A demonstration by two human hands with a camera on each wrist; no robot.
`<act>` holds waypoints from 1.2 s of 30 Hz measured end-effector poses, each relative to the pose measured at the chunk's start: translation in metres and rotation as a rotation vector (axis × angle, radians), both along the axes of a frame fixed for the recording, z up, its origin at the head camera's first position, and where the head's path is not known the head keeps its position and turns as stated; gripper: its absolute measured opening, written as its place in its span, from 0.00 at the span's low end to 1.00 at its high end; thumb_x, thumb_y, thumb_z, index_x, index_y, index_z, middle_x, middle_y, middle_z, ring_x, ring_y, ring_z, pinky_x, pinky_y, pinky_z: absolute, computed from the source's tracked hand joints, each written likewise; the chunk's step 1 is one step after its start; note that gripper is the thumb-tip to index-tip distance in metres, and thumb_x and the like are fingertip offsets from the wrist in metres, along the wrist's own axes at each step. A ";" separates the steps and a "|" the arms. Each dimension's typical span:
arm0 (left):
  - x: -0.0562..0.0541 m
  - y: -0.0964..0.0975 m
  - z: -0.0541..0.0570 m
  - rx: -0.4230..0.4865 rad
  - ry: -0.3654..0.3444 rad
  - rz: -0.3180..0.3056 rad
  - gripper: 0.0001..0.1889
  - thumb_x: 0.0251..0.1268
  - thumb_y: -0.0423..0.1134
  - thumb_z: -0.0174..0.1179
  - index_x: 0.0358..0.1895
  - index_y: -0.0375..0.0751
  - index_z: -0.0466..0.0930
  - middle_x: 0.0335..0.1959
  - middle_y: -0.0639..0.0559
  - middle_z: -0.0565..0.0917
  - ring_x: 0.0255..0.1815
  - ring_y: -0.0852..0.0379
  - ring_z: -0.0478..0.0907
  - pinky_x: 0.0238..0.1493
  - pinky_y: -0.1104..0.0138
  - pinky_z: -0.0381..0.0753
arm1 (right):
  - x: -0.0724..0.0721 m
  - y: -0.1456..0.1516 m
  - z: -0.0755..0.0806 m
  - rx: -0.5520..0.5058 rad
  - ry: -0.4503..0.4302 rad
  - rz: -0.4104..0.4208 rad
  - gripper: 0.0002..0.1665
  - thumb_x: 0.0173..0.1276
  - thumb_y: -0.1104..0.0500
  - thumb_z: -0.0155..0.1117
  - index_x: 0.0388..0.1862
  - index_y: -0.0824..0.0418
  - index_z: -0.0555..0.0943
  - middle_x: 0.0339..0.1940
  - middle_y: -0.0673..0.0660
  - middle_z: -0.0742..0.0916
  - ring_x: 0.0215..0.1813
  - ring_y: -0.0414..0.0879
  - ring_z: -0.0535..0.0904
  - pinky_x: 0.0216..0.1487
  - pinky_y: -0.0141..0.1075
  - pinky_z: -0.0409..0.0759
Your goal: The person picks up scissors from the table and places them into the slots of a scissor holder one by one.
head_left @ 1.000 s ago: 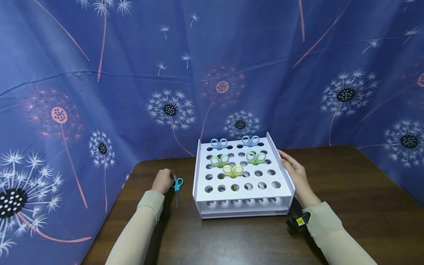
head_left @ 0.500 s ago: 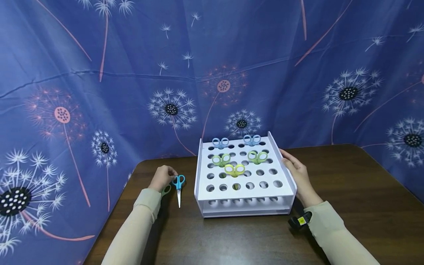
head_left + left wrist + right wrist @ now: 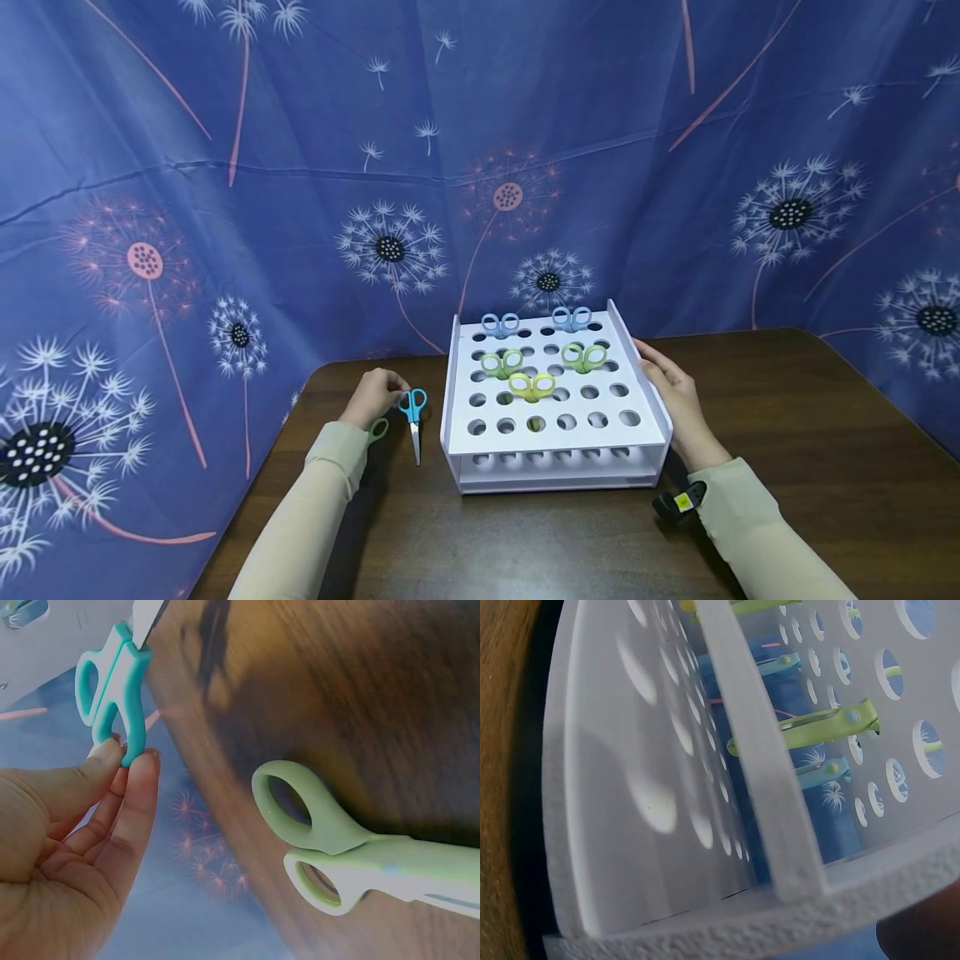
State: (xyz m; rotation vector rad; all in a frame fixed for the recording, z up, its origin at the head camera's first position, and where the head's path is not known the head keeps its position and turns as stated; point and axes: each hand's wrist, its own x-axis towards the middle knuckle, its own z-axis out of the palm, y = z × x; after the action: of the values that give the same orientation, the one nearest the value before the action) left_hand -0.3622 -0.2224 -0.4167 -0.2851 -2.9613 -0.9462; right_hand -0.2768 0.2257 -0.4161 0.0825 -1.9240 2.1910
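Note:
In the head view, my left hand (image 3: 372, 398) pinches a pair of turquoise scissors (image 3: 413, 407) by a handle loop. The left wrist view shows these scissors (image 3: 112, 694) between thumb and fingers, raised off the table. Green scissors (image 3: 322, 832) lie on the table beside that hand, mostly hidden by the wrist in the head view. A white rack with holes (image 3: 551, 442) stands to the right, holding several blue, green and yellow scissors (image 3: 532, 386) with handles up. My right hand (image 3: 675, 408) rests against the rack's right side panel, its fingers fairly straight.
The brown wooden table (image 3: 510, 542) extends around the rack. Behind it hangs a blue dandelion-print cloth (image 3: 300, 108). Through the rack's open side, the right wrist view shows green and blue scissor blades (image 3: 817, 727) hanging below the perforated top.
My left hand has shifted slightly right and away from me, bringing the turquoise scissors closer to the rack. A green scissors loop has come into view by the left wrist. My right hand stays put.

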 end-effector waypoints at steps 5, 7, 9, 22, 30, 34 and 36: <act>0.001 0.000 0.003 -0.011 0.011 -0.005 0.04 0.61 0.23 0.60 0.34 0.29 0.84 0.33 0.38 0.86 0.27 0.54 0.81 0.30 0.65 0.81 | 0.001 0.000 -0.001 0.003 -0.003 0.001 0.30 0.75 0.51 0.52 0.72 0.60 0.67 0.49 0.40 0.85 0.43 0.32 0.82 0.39 0.25 0.81; 0.002 0.000 0.006 -0.019 0.012 0.002 0.05 0.62 0.24 0.59 0.35 0.30 0.84 0.34 0.38 0.86 0.28 0.54 0.80 0.30 0.65 0.80 | 0.001 0.000 -0.001 -0.003 -0.002 -0.001 0.29 0.75 0.51 0.53 0.72 0.59 0.67 0.48 0.40 0.85 0.42 0.32 0.82 0.38 0.25 0.81; 0.003 0.000 0.010 -0.026 0.011 0.017 0.05 0.64 0.25 0.59 0.36 0.32 0.84 0.35 0.40 0.86 0.28 0.55 0.79 0.29 0.65 0.78 | 0.001 0.000 -0.001 -0.001 0.000 -0.004 0.29 0.75 0.52 0.52 0.72 0.60 0.68 0.48 0.40 0.85 0.42 0.32 0.82 0.38 0.25 0.81; 0.002 -0.006 0.022 -0.031 0.027 0.044 0.05 0.66 0.30 0.59 0.38 0.34 0.84 0.37 0.41 0.86 0.31 0.54 0.79 0.35 0.62 0.78 | 0.000 0.000 0.000 0.019 -0.017 -0.011 0.30 0.75 0.50 0.52 0.72 0.59 0.67 0.49 0.39 0.83 0.44 0.31 0.82 0.40 0.25 0.81; 0.004 -0.006 0.030 -0.001 0.044 0.037 0.06 0.67 0.30 0.58 0.39 0.33 0.84 0.38 0.39 0.86 0.33 0.53 0.80 0.38 0.61 0.79 | 0.001 0.001 -0.001 0.004 -0.011 -0.001 0.30 0.75 0.50 0.52 0.73 0.59 0.66 0.49 0.41 0.84 0.43 0.32 0.82 0.39 0.25 0.81; 0.004 -0.008 0.033 0.027 0.025 0.042 0.06 0.67 0.31 0.58 0.41 0.33 0.83 0.38 0.39 0.85 0.35 0.48 0.81 0.35 0.63 0.78 | 0.000 0.000 0.000 0.009 -0.025 -0.005 0.31 0.75 0.49 0.53 0.73 0.58 0.66 0.50 0.41 0.83 0.44 0.31 0.81 0.40 0.25 0.81; 0.005 -0.009 0.035 0.043 0.018 0.049 0.06 0.68 0.32 0.58 0.42 0.34 0.83 0.40 0.38 0.85 0.35 0.48 0.81 0.34 0.63 0.77 | 0.000 0.000 0.000 0.014 -0.031 -0.009 0.31 0.75 0.49 0.53 0.73 0.57 0.67 0.51 0.41 0.82 0.45 0.31 0.81 0.40 0.24 0.81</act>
State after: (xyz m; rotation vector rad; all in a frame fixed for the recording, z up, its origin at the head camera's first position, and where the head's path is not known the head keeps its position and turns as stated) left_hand -0.3575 -0.2315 -0.3816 -0.2182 -2.9131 -0.9946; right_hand -0.2767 0.2255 -0.4162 0.0432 -1.9528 2.1855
